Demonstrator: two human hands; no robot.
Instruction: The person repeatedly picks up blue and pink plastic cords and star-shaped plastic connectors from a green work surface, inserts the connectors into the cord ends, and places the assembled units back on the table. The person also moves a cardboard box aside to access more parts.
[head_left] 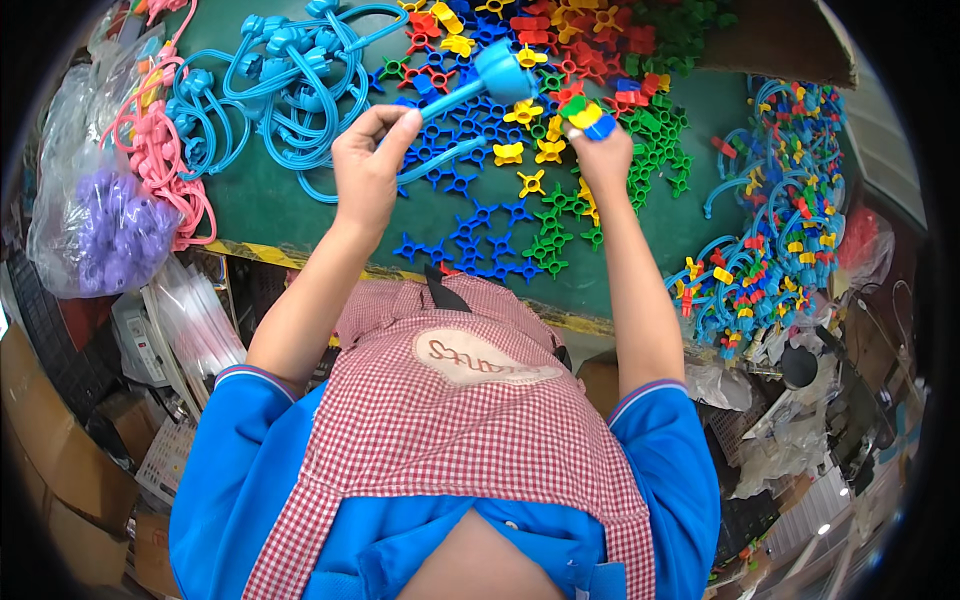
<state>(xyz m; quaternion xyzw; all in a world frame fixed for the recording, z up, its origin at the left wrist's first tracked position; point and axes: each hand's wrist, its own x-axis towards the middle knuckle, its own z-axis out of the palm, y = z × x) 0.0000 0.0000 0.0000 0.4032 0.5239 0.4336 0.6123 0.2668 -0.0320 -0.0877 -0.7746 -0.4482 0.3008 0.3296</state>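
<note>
My left hand (368, 168) pinches the stem of a light-blue flexible plastic piece (504, 72), whose wide bell-shaped head points up and to the right. A thin light-blue tube end (452, 156) runs out to the right below that hand. In my right hand (604, 158) is a small stack of star-shaped plastic pieces (585, 117), green, yellow and blue. A gap separates the stack from the bell-shaped head. Loose blue star pieces (480, 228) lie between my forearms, with yellow ones (531, 183) and green ones (660, 143) near my right hand.
Light-blue tubes with bulb ends (290, 75) are heaped at the back left of the green table (270, 212). Pink tubes (160, 165) and a bag of purple pieces (122, 225) sit at the left edge. At the right is a pile of assembled coloured pieces (770, 250).
</note>
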